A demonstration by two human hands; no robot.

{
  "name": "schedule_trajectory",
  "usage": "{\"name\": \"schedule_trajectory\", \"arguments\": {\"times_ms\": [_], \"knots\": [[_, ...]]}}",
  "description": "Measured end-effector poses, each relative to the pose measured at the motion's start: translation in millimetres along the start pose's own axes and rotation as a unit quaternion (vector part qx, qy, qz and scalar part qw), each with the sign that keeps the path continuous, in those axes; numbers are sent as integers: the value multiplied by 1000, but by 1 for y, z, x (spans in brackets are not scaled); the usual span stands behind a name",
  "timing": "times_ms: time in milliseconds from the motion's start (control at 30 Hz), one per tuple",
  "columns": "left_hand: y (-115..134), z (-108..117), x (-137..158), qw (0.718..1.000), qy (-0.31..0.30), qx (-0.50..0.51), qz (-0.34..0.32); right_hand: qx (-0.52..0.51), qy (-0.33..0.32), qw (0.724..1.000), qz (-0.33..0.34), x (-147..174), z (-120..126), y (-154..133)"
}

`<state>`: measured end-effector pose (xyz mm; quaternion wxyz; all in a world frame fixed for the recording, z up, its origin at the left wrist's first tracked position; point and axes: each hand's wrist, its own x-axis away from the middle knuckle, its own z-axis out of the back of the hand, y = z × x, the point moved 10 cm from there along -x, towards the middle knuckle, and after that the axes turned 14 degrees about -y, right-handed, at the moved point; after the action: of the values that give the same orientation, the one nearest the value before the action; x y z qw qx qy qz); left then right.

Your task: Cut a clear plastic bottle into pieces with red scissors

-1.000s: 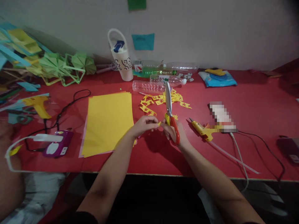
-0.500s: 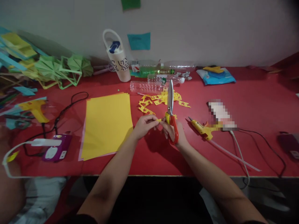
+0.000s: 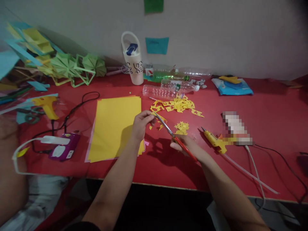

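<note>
Pinched in my left hand [image 3: 142,124] is a small bit of yellow paper [image 3: 153,113], mostly hidden by the fingertips. My right hand [image 3: 191,146] grips scissors [image 3: 184,148] with red handles, their blades pointing up and left to the paper by my left fingers. To the right of the blades lies a little pile of cut yellow stars [image 3: 182,127]. Behind it are yellow paper scraps [image 3: 180,104] with star-shaped holes. A stack of yellow sheets [image 3: 117,125] rests left of my left hand, with pink and orange edges showing beneath.
Clear plastic bottles [image 3: 162,91] lie at the back beside an upright white tumbler [image 3: 136,70]. On the right are a yellow glue gun [image 3: 216,141] and a wipes pack [image 3: 234,88]. Another glue gun [image 3: 48,106], a purple box [image 3: 64,149] and cables occupy the left. A person's arm shows at far left.
The scissors have swung from upright to pointing up and left, reaching my left fingertips. My hands have moved apart, uncovering the star pile. The view has shifted slightly left.
</note>
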<state>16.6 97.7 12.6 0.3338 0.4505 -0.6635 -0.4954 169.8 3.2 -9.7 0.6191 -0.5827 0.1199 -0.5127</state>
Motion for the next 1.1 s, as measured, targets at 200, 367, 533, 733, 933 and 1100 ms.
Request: {"name": "schedule_trajectory", "arguments": {"times_ms": [200, 367, 533, 733, 933, 1100], "knots": [[2, 0, 1, 1000, -9, -26, -7, 12, -17, 1000, 6, -2, -2, 2], [6, -2, 2, 999, -12, -35, 3, 13, -9, 1000, 2, 1, -1, -3], [5, -1, 1, 999, -17, -48, 8, 7, -7, 1000, -2, 2, -2, -4], [3, 1, 1, 999, -16, -45, 11, 5, 5, 1000, -9, 3, -1, -3], [2, 1, 2, 999, -6, -37, 19, -9, -9, 1000, -16, 5, -3, 0], [0, 1, 2, 999, -8, -38, 24, -30, -13, 999, -20, 3, -4, 7]]}}
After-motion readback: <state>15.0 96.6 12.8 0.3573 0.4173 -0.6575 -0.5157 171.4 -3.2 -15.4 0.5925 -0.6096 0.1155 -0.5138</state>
